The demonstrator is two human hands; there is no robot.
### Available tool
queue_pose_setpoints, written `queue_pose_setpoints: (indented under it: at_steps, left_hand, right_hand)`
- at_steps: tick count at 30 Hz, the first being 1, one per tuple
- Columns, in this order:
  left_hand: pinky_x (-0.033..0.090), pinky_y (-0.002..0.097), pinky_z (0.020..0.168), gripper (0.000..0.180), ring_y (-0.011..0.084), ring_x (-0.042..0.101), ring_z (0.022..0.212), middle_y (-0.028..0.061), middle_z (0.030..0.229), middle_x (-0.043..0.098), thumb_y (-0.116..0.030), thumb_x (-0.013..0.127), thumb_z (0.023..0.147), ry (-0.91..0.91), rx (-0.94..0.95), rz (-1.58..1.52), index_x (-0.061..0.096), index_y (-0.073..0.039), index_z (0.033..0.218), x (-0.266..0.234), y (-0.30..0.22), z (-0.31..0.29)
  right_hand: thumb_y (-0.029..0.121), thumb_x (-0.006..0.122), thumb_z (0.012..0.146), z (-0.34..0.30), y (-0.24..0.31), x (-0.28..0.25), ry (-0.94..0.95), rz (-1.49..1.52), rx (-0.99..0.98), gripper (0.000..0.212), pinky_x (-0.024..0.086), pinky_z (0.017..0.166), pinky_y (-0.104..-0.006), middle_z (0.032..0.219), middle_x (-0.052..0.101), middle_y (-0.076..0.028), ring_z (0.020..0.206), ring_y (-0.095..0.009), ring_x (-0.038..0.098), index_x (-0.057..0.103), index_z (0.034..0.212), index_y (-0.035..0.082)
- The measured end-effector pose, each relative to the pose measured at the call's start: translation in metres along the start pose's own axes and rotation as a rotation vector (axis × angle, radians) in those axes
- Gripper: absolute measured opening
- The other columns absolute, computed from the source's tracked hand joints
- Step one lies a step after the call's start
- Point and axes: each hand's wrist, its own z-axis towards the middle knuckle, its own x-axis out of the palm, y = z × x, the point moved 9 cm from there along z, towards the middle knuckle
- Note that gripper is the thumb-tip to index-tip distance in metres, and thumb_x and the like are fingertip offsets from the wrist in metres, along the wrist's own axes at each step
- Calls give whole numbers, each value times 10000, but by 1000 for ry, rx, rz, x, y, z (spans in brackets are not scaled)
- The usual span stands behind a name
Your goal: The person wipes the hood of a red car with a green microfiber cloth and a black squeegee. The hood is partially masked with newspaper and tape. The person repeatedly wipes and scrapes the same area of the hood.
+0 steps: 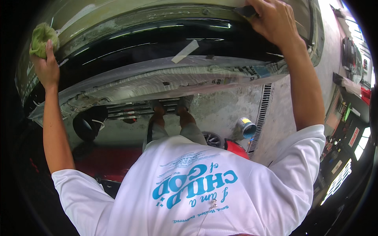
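Observation:
Before me is an olive-tinted vehicle panel (157, 15) with wet streaks, and a glossy black band (157, 37) runs below it. At the far left my left hand (48, 72) is closed around a crumpled yellow-green cloth (42, 35), held against or just over the panel. My right hand (275, 23), at the upper right, grips a small dark sheet (246, 11) that looks like sandpaper. Its fingers press that sheet toward the panel's surface and are partly cut off by the frame's top edge. Between the hands, a pale tape strip (186, 52) sticks to the black band.
Newspaper and plastic masking (157, 80) hang along the lower edge. Behind me on the concrete floor stand an open can (247, 128), a drain grate (263, 108) and a wheel (212, 139) by a red car part (236, 148). A black rounded object (89, 124) lies left of my legs.

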Motion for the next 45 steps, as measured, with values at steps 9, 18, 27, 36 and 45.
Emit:
queue_pose_setpoints:
  at_steps: [9,18,27,36,45]
  left_hand:
    - [414,406,1100,626,354,576,1305,211,1411,584,-444,632,1038,-21,52,48,503,7,1454,0,17,6]
    - [406,383,1115,652,304,580,1302,182,1415,585,-436,640,1040,17,-24,-72,472,9,1486,2,25,3]
    - [403,382,1117,640,295,569,1309,182,1427,563,-423,652,1036,16,-43,-44,484,7,1479,0,25,3]
    - [426,375,1090,619,287,599,1267,182,1371,601,-416,664,1027,0,-49,-63,506,-1,1458,0,22,4]
    - [404,403,1140,774,349,550,1373,234,1470,566,-528,667,981,-5,-120,-34,462,-5,1514,-2,10,4]
  right_hand:
    - [251,819,766,11,-16,-4,150,-36,-191,271,537,690,-457,794,625,-83,795,-325,677,620,862,95]
    - [405,858,801,-16,-34,11,-137,-83,-176,394,547,634,-374,802,659,-53,736,-272,692,635,869,88]
    - [451,871,761,15,-2,24,-180,-67,-330,456,506,579,-362,702,571,-38,632,-242,628,572,782,107]
    - [365,878,748,36,24,25,-177,-52,-435,404,507,581,-368,743,595,-36,659,-246,637,577,811,102]
    - [269,803,844,34,15,9,-16,-63,-250,254,550,706,-371,888,663,-57,807,-259,680,635,941,104]
